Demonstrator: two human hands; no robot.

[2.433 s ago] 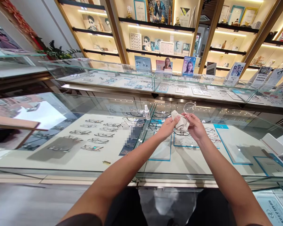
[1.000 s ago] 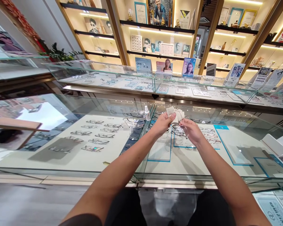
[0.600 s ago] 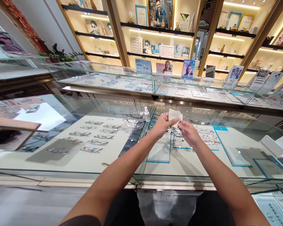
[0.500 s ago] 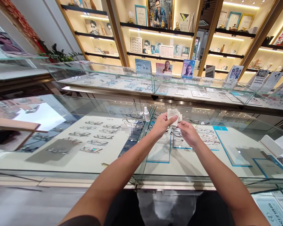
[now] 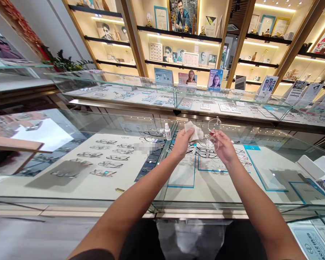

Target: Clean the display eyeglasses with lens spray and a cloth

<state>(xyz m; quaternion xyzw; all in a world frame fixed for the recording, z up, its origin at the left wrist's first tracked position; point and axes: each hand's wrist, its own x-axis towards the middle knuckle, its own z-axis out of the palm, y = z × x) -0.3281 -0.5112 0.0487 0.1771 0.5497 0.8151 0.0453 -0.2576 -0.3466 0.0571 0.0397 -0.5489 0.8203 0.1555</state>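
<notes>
A pale folded cloth (image 5: 194, 132) is pinched in my left hand (image 5: 181, 143), above the glass counter. To its right, my right hand (image 5: 223, 144) grips a pair of clear-framed eyeglasses (image 5: 214, 124) between thumb and fingers. The glasses are turned on edge, one lens above my fingers and the other below. A small gap separates cloth and glasses. Just left of my left hand, a white spray bottle (image 5: 168, 131) stands upright on the glass top.
Under the glass of the display counter (image 5: 141, 187) lie rows of eyeglass frames (image 5: 116, 157). A mirror (image 5: 38, 133) in a wooden stand is at the left, a white box (image 5: 314, 167) at the right. Another glass showcase (image 5: 119, 85) runs behind, before lit shelves.
My hands have moved apart. The cloth has come off the glasses and stays in my left hand, while the glasses now show in my right hand.
</notes>
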